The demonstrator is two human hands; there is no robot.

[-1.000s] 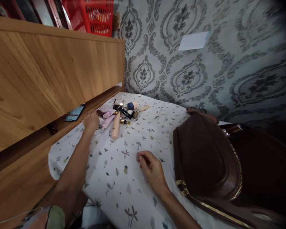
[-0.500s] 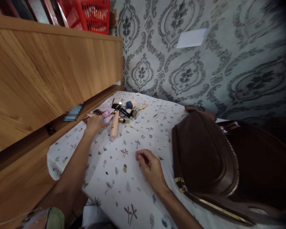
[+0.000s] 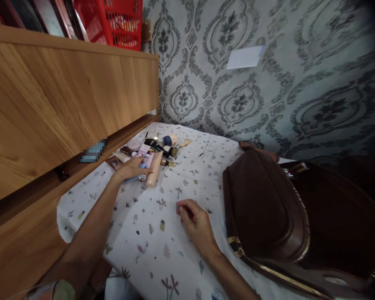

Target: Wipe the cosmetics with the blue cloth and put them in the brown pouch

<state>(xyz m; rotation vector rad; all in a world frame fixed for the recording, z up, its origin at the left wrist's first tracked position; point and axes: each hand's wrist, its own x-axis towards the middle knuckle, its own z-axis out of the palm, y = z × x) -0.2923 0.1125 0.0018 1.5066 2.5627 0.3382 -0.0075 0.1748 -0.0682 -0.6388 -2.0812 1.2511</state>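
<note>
A big wooden cabinet (image 3: 71,96) fills the upper left of the frame, and a wall with gray swirls (image 3: 184,100) fills the top. A white cloth (image 3: 150,246) with little trees on it spreads across the middle. A big brown bag (image 3: 262,204) sits at the right of the frame, with its zipper open. A red basket (image 3: 95,25) stands on the cabinet at the top. The heap of small makeup things (image 3: 143,151) lies on the cloth, left of the middle. The left hand (image 3: 129,170) is right at the near side of this heap; I cannot tell if its grip is closed on anything. The right hand (image 3: 198,227) rests low in the middle, softly curled, its thumb and finger a bit apart and nothing showing between them. The step now looks like sorting through the heap by hand. The next move seems to call for gentle fingers, because the peach tube (image 3: 154,171) leans close to the left thumb and could roll. A blue and peach jar (image 3: 168,141) and a thin brush (image 3: 184,144) lie at the far side.
</note>
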